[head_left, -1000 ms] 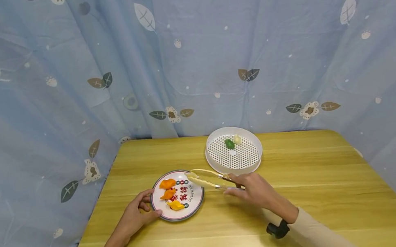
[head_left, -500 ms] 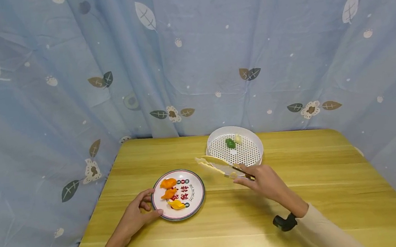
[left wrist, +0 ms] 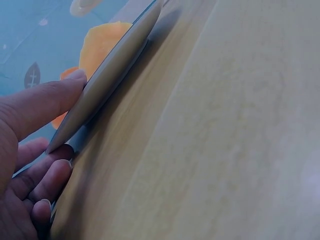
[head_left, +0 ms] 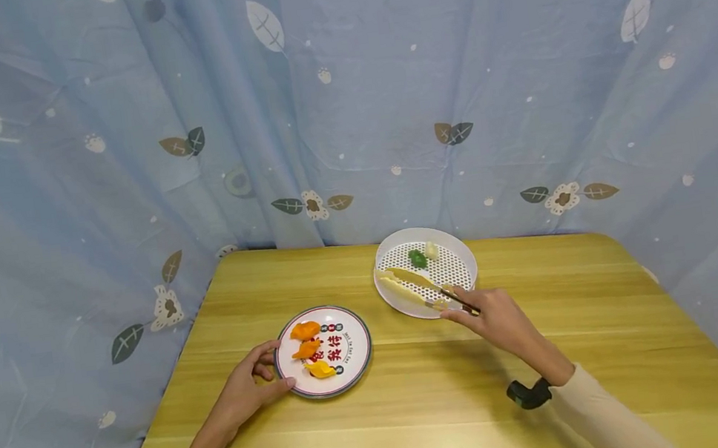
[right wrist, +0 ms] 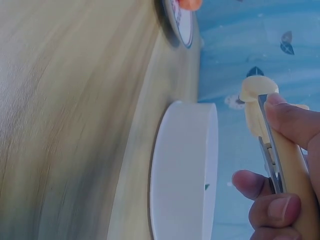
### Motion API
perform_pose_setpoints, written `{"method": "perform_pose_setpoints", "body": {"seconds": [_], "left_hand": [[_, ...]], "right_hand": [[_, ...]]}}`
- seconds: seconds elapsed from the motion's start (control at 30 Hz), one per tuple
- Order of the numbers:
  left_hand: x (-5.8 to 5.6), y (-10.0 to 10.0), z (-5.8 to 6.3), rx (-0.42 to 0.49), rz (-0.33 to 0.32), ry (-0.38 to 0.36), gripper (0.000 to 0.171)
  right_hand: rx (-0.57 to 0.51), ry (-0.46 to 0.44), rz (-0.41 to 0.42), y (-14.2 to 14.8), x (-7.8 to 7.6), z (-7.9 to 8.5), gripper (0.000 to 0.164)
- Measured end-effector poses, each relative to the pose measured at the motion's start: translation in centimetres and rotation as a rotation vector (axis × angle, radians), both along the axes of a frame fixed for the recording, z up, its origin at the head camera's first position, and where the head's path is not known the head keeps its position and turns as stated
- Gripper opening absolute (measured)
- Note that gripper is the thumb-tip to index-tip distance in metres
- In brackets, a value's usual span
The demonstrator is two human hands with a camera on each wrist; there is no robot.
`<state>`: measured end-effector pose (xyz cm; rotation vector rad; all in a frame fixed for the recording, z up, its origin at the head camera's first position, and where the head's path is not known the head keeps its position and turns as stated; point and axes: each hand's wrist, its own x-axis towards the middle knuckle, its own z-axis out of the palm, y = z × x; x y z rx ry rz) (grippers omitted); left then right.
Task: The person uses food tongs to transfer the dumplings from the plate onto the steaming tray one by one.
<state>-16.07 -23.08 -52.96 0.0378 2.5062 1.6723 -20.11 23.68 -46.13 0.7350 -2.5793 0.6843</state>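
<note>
In the head view my left hand (head_left: 244, 387) holds the near-left rim of a round white plate (head_left: 355, 365) with red lettering and a dark rim. Its thumb lies on top, with the fingers curled beneath. Three dumpling-shaped pieces sit on the plate: two orange pieces (head_left: 305, 331) and a yellow piece (head_left: 320, 369). My right hand (head_left: 502, 322) grips a pair of tongs (head_left: 414, 277) with cream tips, parted over the white perforated tray (head_left: 451, 276). Nothing shows between the tips. A green piece (head_left: 417, 259) and a cream piece (head_left: 432, 250) lie inside that tray.
The wooden table (head_left: 384, 430) carries the plate at left and the tray near its back edge. Behind it hangs a blue patterned curtain (head_left: 351, 105). In the right wrist view, the tray's tall side wall (right wrist: 182, 170) stands beside the tongs.
My right hand has moved the tongs to the right and back, from over the plate's right edge to over the perforated tray. The left hand and the plate stay in place.
</note>
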Motion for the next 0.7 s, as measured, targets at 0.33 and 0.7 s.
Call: {"method": "perform_pose_setpoints", "body": {"seconds": [0.33, 0.7], "left_hand": [[0.0, -0.1, 0.1, -0.003, -0.007, -0.004, 0.078], [0.0, 0.1, 0.1, -0.017, -0.001, -0.01, 0.079]], "right_hand": [[0.006, -0.003, -0.039, 1.2, -0.2, -0.1, 0.053], [-0.012, -0.093, -0.101, 1.9, -0.7, -0.2, 0.053]]}}
